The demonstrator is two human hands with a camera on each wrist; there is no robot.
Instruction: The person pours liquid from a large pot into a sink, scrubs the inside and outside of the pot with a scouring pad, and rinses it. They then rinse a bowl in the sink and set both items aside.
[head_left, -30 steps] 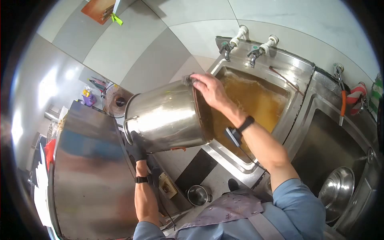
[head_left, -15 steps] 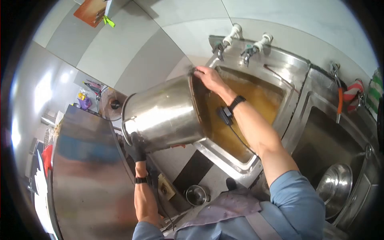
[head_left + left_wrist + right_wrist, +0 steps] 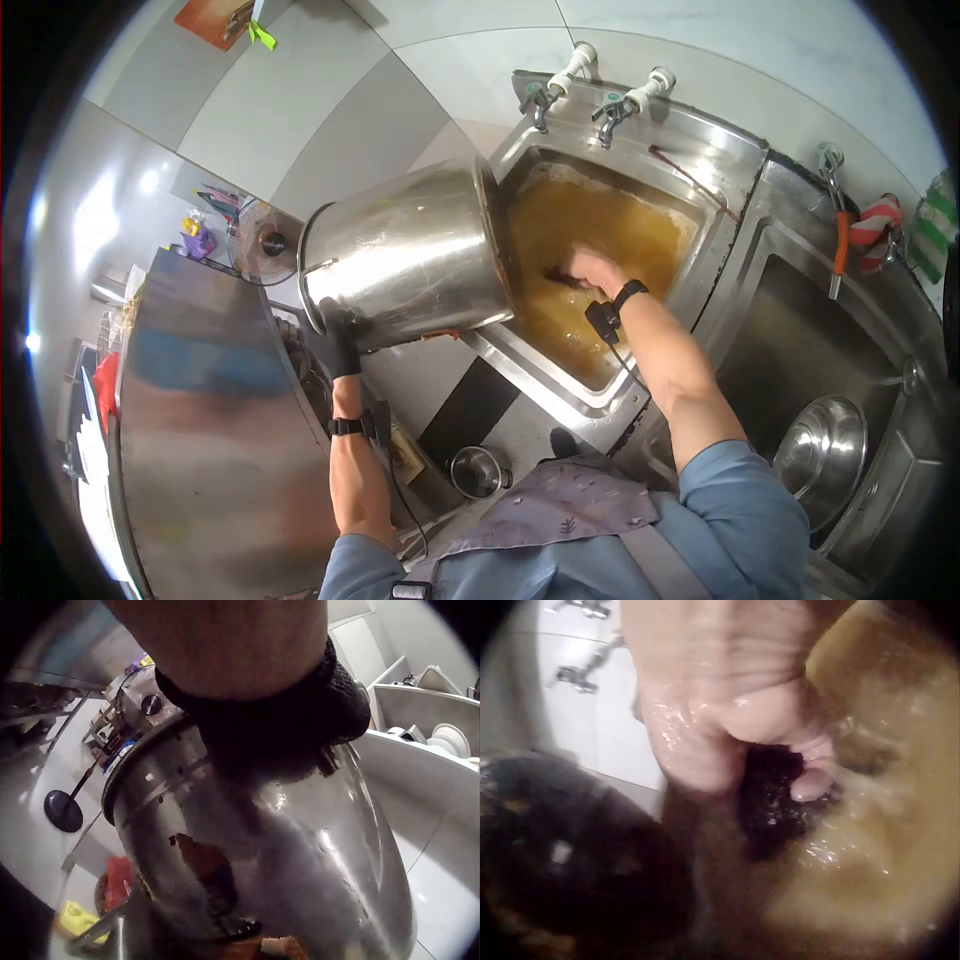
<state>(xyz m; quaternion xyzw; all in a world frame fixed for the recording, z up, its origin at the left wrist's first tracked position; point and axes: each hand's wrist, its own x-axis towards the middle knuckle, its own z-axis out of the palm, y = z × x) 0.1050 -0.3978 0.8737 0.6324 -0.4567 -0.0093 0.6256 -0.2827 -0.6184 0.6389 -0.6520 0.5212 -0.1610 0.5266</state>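
A large steel pot [image 3: 410, 262] lies tilted on its side, its mouth over the edge of a sink [image 3: 540, 385] holding brownish water [image 3: 625, 225]. My left hand [image 3: 335, 340], in a black glove, grips the pot near its base end, by the side handle; the left wrist view shows the pot's wall [image 3: 300, 847] under the dark glove. My bare right hand [image 3: 592, 268] dips into the water beside the pot's mouth. In the right wrist view its wet fingers [image 3: 810, 784] curl round a dark scrubber [image 3: 772, 802], partly under water.
Two taps [image 3: 540, 100] stand behind the sink. A second sink [image 3: 800, 335] on the right holds a steel bowl [image 3: 822, 460]. At the left is a large steel surface [image 3: 220, 430]; a small pot [image 3: 478, 472] sits low near the front, and a fan [image 3: 268, 240] is behind.
My right hand has left the pot's rim and moved down into the sink water with the scrubber. My left hand keeps its hold on the pot, which has hardly moved.
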